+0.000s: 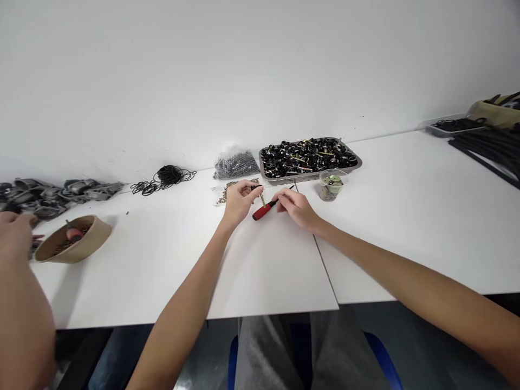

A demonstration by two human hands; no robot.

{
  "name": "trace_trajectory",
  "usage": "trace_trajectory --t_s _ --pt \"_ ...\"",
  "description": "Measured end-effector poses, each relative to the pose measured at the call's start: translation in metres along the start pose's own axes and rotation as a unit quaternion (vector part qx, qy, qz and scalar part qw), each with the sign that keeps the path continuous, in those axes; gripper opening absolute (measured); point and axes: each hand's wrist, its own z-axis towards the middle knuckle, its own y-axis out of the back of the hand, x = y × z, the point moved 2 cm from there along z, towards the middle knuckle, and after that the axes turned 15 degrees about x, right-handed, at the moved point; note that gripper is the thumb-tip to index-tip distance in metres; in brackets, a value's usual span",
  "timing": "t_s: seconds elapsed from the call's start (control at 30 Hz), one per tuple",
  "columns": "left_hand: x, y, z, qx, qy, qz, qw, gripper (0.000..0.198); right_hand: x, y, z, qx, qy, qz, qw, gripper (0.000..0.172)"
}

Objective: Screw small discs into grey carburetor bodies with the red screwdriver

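My left hand [239,200] is closed, its thumb and fingers pinching a small black clip [255,187]. A thin brass-coloured strip or screw [262,200] hangs down from that clip toward the table. Across from it, my right hand [298,208] has its fingers closed at the neck of a screwdriver with a red handle [262,212]. The screwdriver's dark tip points away to the upper right, and its handle points toward my left side. Just behind my left hand lies a clear bag of small brass-coloured pieces [220,196], partly covered by that hand.
A metal tray [280,179] heaped with black clips stands behind, near a plastic cup [333,187] of metal pieces. A bag of dark beads [235,165] and black cord [168,174] lie leftward. Another person's arm [20,303] reaches beside a tan bowl [87,244]. Black strips [491,151] lie right.
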Motion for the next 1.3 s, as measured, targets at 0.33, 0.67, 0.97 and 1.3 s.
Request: trace_trajectory --t_s 0.33,0.67,0.97,1.3 --pt "0.009 -0.001 -0.001 -0.029 -0.034 0.137 0.990 0.020 -0.003 0.004 0.002 -0.007 0.002 0.001 1.000 0.026" --pt "0.024 0.010 0.007 -0.009 0.029 0.211 0.977 0.014 0.001 0.004 0.000 0.018 -0.020 -0.052 0.998 0.027" --pt "0.030 0.009 0.008 -0.010 0.012 0.268 0.963 0.003 -0.001 0.003 0.000 0.041 -0.023 -0.082 0.995 0.027" --pt "0.028 0.009 0.005 -0.021 -0.010 0.279 0.960 0.007 0.000 0.002 0.000 0.046 -0.027 -0.080 0.995 0.027"
